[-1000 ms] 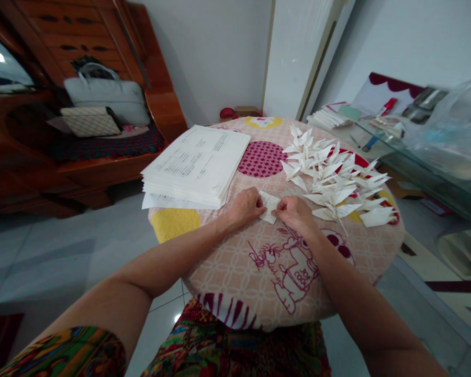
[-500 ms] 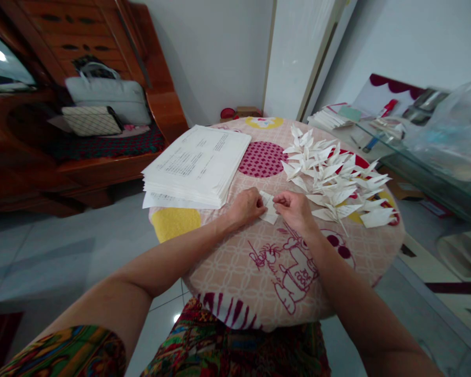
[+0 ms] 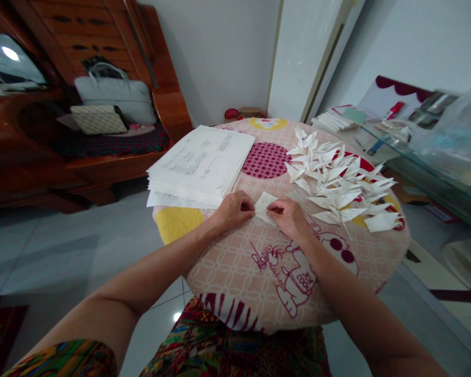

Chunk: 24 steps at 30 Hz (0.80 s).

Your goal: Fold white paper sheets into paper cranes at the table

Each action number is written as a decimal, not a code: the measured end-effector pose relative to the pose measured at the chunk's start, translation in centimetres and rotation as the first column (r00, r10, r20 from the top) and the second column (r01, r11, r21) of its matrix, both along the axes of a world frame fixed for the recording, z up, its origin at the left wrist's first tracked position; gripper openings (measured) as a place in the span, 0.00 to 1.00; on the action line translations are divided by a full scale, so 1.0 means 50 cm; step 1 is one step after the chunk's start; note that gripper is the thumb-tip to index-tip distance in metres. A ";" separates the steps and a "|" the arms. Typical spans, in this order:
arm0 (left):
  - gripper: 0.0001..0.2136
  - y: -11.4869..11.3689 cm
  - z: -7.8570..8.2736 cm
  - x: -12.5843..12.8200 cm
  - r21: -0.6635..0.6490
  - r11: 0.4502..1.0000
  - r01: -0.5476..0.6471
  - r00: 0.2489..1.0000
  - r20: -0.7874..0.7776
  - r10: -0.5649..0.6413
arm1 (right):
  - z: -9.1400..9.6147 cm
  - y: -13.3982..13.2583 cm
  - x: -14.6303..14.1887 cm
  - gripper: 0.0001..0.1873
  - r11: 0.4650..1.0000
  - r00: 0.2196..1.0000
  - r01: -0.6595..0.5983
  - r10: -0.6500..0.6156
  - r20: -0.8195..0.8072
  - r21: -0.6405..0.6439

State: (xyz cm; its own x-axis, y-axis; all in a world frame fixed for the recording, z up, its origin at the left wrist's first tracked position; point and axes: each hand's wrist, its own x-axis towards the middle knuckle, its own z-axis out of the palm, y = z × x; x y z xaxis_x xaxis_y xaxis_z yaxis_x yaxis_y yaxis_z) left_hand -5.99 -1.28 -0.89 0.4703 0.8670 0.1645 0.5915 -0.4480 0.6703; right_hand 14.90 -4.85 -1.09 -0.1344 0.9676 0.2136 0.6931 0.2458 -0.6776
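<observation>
A small folded piece of white paper (image 3: 266,204) lies on the round table (image 3: 282,272), which is covered with a pink patterned cloth. My left hand (image 3: 234,209) is curled and pinches the paper's left edge. From the right, my right hand (image 3: 288,215) pinches the same paper, fingers pressed together. Both hands rest on the cloth near the table's middle.
A thick stack of printed sheets (image 3: 202,165) sits at the table's left rear. Several folded white paper cranes (image 3: 337,180) lie in a heap at the right. A wooden bench with bags (image 3: 110,104) stands far left, a glass table (image 3: 424,152) at the right.
My right hand has moved left along the folded paper, closer to my left hand. The view has shifted slightly to the left.
</observation>
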 end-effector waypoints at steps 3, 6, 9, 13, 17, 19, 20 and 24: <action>0.03 -0.005 -0.002 0.001 0.032 0.999 -0.009 1.000 -0.017 0.010 | 0.002 -0.008 -0.015 0.04 1.000 0.995 0.008 -0.009 0.102 0.003; 0.04 -0.007 -0.004 0.003 0.055 0.998 -0.008 0.999 -0.040 0.010 | 0.000 -0.011 -0.025 0.04 0.999 0.987 0.051 -0.051 0.151 0.001; 0.06 -0.006 -0.006 0.005 0.072 0.997 -0.005 0.998 -0.055 0.009 | -0.002 -0.010 -0.032 0.05 0.998 0.983 0.062 -0.062 0.171 0.008; 0.08 -0.006 -0.004 0.006 0.073 0.997 0.003 0.998 -0.062 0.002 | 0.001 -0.012 -0.038 0.08 0.998 0.976 0.058 -0.055 0.209 -0.004; 0.05 -0.009 0.001 0.009 0.053 0.999 -0.004 0.999 -0.046 0.007 | 0.009 -0.019 -0.041 0.11 1.000 0.965 0.022 -0.024 0.262 0.009; 0.04 -0.011 0.001 0.011 0.054 0.998 -0.009 0.999 -0.045 0.012 | 0.012 -0.021 -0.041 0.11 1.000 0.958 -0.004 -0.004 0.287 0.024; 0.03 -0.011 0.001 0.012 0.059 0.998 -0.009 0.999 -0.046 0.011 | 0.013 -0.022 -0.042 0.12 1.000 0.955 -0.014 0.006 0.295 0.027; 0.03 -0.009 -0.003 0.014 0.074 0.997 0.004 0.999 -0.055 0.000 | 0.014 -0.022 -0.043 0.11 0.999 0.949 -0.039 0.028 0.314 0.031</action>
